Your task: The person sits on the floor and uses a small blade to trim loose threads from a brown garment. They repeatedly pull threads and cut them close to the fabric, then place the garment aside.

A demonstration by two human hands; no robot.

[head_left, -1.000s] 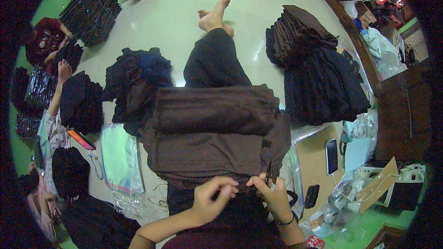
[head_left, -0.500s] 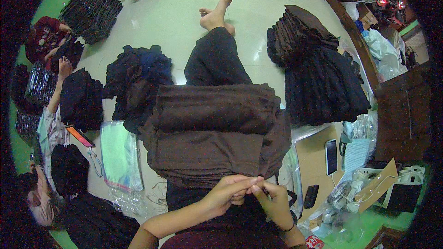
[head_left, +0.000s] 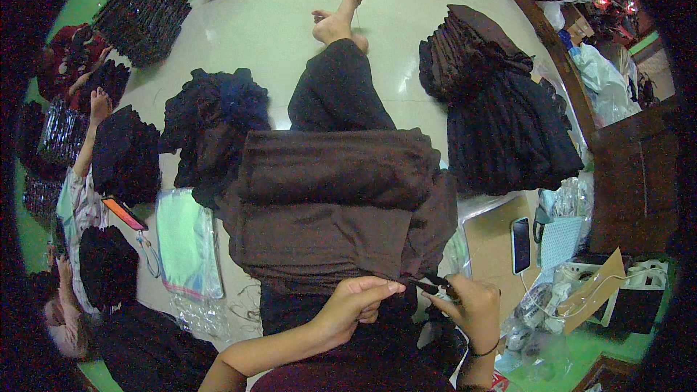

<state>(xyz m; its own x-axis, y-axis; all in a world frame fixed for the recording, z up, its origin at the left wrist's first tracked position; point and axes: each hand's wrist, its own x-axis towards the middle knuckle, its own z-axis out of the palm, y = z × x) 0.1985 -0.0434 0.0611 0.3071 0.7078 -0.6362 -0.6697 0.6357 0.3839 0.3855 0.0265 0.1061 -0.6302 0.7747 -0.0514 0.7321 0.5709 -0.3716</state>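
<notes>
A folded brown cloth garment (head_left: 327, 229) lies across my lap, its upper part rolled or folded over into a thick band. My left hand (head_left: 356, 308) is closed in a pinch at the garment's near edge; whatever is between thumb and finger is too small to make out. Just right of it, my right hand (head_left: 468, 308) grips small black thread snips (head_left: 425, 287), their tips pointing left toward the left fingertips. A dark band circles the right wrist.
Dark folded garments are piled at right (head_left: 508, 131) and left (head_left: 218, 112). A phone (head_left: 520, 245) on cardboard is cabled beside clear plastic wrap. Plastic-wrapped green packs (head_left: 187, 243) and an orange-screened phone (head_left: 124, 213) lie left. Another person's arm (head_left: 86, 145) reaches in there.
My right hand has moved right, away from the left fingertips, and now holds the black snips. The black item on the cardboard no longer shows. My left hand stays pinched at the garment's edge.
</notes>
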